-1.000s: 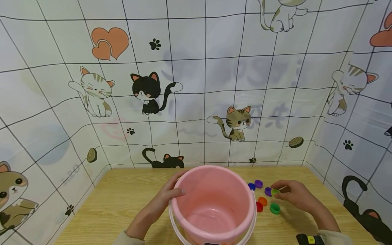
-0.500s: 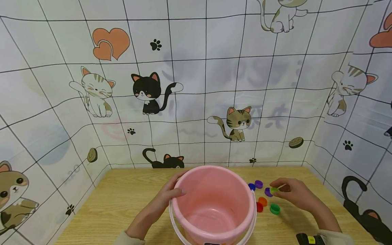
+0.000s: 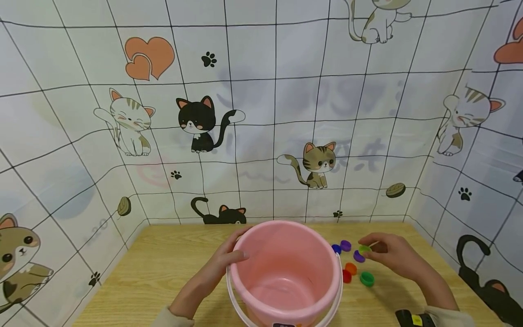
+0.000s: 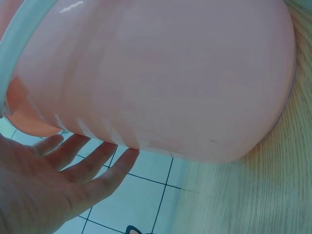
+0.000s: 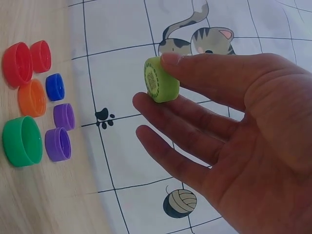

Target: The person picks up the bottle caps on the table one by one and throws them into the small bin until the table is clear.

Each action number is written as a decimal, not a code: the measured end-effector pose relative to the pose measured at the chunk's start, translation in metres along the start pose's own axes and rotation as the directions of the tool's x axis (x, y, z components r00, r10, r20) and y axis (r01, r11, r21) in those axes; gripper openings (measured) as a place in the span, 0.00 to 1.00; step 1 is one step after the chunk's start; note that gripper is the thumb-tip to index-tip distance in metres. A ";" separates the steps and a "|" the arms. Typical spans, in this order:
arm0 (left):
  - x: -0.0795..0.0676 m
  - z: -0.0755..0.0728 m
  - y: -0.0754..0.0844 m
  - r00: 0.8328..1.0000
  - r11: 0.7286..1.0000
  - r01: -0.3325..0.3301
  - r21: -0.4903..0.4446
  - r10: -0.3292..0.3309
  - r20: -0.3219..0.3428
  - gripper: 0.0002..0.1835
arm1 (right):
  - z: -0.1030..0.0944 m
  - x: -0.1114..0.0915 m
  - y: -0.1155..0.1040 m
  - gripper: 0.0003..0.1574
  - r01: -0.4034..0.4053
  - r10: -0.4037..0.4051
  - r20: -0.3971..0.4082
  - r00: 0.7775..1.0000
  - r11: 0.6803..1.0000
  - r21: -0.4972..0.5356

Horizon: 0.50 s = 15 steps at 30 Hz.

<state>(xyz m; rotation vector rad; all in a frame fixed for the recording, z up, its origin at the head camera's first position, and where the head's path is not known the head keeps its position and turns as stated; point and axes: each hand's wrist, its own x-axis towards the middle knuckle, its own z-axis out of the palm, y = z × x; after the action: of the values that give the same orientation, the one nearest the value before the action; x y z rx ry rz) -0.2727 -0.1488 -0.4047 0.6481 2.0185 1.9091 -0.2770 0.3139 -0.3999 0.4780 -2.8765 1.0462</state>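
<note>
A pink bucket point(image 3: 282, 272) with a white handle stands on the wooden table, its mouth toward the head camera. My left hand point(image 3: 222, 258) holds its left side, thumb over the rim, fingers against the outer wall. Between thumb and fingertips, my right hand point(image 3: 394, 256) pinches a light green bottle cap point(image 5: 163, 80) with a printed top, raised above the table. Several loose caps lie right of the bucket: a green cap point(image 5: 23, 141), an orange cap point(image 5: 32, 98), a blue cap point(image 5: 55, 87), a purple cap point(image 5: 58, 145), another purple cap point(image 5: 64, 116) and a red cap point(image 5: 17, 64).
The wooden table point(image 3: 175, 254) meets a white gridded cloth point(image 3: 253, 100) with cat prints at the back and both sides. A second red cap point(image 5: 41, 56) lies beside the first. The white bucket handle point(image 3: 234, 299) hangs down around the front of the bucket.
My right hand has risen slightly with the light green cap, away from the purple cap below it. My left hand and the bucket stay in place.
</note>
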 end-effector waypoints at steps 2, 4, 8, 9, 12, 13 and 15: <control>0.000 0.000 0.001 1.000 1.000 0.000 -0.002 0.000 0.001 0.34 | -0.001 0.000 -0.002 0.20 0.000 0.000 -0.005 1.000 1.000 -0.006; 0.000 0.000 0.001 1.000 1.000 0.004 -0.004 -0.004 -0.001 0.34 | -0.001 0.000 -0.003 0.20 -0.002 0.002 -0.008 1.000 1.000 -0.009; -0.001 0.000 0.000 1.000 1.000 0.013 -0.007 -0.013 -0.004 0.34 | -0.001 -0.001 -0.007 0.20 -0.006 0.006 -0.007 1.000 1.000 -0.007; -0.001 0.000 0.000 1.000 1.000 0.013 -0.007 -0.013 -0.003 0.34 | -0.001 -0.002 -0.007 0.20 -0.004 0.004 -0.009 1.000 1.000 -0.009; -0.001 0.001 0.000 1.000 1.000 0.011 -0.007 -0.011 -0.005 0.34 | -0.001 -0.002 -0.010 0.19 0.011 -0.011 -0.018 1.000 1.000 -0.022; -0.001 0.001 0.000 1.000 1.000 0.009 -0.007 -0.009 -0.004 0.34 | -0.002 -0.003 -0.011 0.19 0.018 -0.018 -0.023 1.000 0.999 -0.027; -0.001 0.001 0.000 1.000 1.000 0.009 -0.005 -0.009 -0.006 0.34 | -0.003 -0.003 -0.013 0.18 0.034 -0.035 -0.030 0.999 0.999 -0.032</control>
<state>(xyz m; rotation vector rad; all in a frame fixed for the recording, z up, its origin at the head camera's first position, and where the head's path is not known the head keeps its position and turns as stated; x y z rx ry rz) -0.2715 -0.1488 -0.4048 0.6321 2.0160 1.9130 -0.2704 0.3067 -0.3900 0.5032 -2.8426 0.9925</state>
